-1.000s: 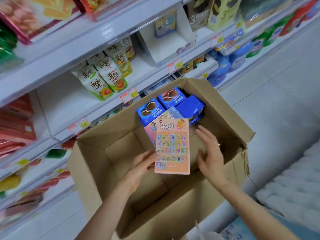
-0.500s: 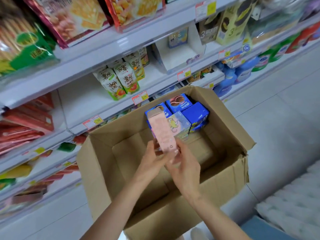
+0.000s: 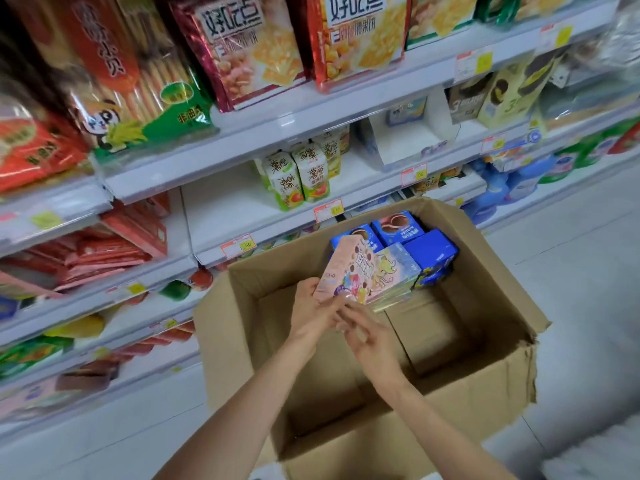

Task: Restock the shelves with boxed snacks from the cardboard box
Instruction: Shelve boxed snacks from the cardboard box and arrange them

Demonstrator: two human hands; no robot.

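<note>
Above open cardboard box (image 3: 221,341), facing shelves (image 3: 311,110): pink snack box (image 3: 349,271), cartoon-printed, tilted; left grip (image 3: 311,306) curled round its lower end; right grip (image 3: 367,332) touching there, hold unclear.

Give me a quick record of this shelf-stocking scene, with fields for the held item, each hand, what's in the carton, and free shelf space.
held item: pink snack box, tilted over the open cardboard box
left hand: grips its lower end
right hand: fingers at the same end; grip unclear
in carton: blue boxes and a pastel box, far right corner
free space: bare white shelf beside green-and-white packs
</note>
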